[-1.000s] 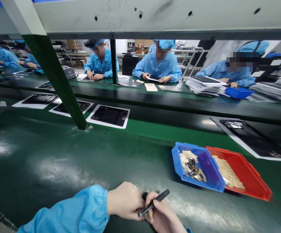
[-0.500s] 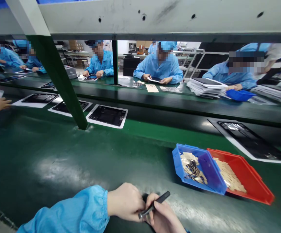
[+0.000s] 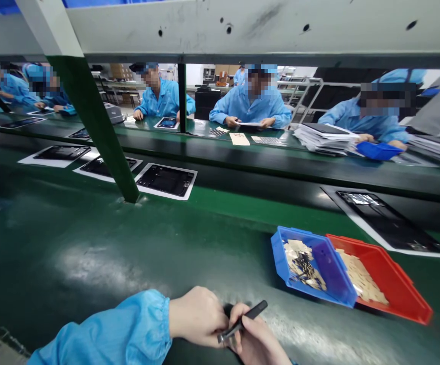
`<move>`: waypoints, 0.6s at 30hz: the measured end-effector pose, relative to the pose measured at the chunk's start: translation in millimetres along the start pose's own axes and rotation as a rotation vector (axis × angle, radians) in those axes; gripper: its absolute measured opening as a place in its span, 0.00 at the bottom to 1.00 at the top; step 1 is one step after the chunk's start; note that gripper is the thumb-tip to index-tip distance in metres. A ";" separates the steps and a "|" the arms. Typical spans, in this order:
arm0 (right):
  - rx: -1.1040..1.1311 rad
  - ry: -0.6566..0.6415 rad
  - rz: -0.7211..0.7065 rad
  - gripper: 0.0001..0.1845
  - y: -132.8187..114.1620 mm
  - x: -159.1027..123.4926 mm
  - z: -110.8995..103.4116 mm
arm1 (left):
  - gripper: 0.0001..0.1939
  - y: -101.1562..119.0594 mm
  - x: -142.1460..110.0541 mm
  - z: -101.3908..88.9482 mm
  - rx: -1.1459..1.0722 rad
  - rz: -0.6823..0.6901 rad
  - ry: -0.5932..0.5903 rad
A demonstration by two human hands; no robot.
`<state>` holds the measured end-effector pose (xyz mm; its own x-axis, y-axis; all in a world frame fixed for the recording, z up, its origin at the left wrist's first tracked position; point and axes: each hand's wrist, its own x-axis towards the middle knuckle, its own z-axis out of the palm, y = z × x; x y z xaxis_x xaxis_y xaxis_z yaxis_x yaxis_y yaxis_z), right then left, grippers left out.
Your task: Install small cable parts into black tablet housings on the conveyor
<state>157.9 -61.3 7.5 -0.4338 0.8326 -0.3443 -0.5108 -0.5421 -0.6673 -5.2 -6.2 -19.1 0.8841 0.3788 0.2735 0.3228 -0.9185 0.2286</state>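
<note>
My right hand (image 3: 256, 332) grips a slim black tool (image 3: 256, 310) with a shiny metal end that points left. My left hand (image 3: 199, 315) is closed, fingers curled, right up against my right hand near that metal end. Whatever its fingers hold is hidden. A small dark patch shows between the two hands; I cannot make out what it is. Both hands are low over the green bench (image 3: 159, 274). To their right sit a blue bin (image 3: 332, 263) with beige pieces and dark small parts, and a red bin (image 3: 406, 284) with beige pieces.
Black tablet-sized panels on white sheets (image 3: 167, 180) lie on a dark strip beyond the bench, another panel (image 3: 391, 218) at right. A green post (image 3: 102, 137) slants down at left. Overhead runs a white beam (image 3: 189, 30). Co-workers (image 3: 250, 104) in blue sit opposite, beside paper stacks (image 3: 321, 139).
My hands hold the same pose. The panels on the strip have shifted slightly left. A co-worker's hand at the far left has gone from view, and a co-worker opposite has moved a hand off a tablet.
</note>
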 end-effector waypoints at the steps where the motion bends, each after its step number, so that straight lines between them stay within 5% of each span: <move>1: 0.006 0.000 0.001 0.14 -0.2 -0.2 0.7 | 0.16 -0.1 -0.1 0.5 -0.001 -0.001 0.003; 18: 0.029 0.031 -0.012 0.13 -2.3 -2.6 9.4 | 0.17 -1.0 -0.5 0.9 -0.001 0.009 0.001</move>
<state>153.3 -63.3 16.1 -0.4042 0.8421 -0.3570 -0.5376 -0.5345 -0.6522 -5.6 -5.6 -20.3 0.8866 0.3709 0.2762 0.3149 -0.9216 0.2270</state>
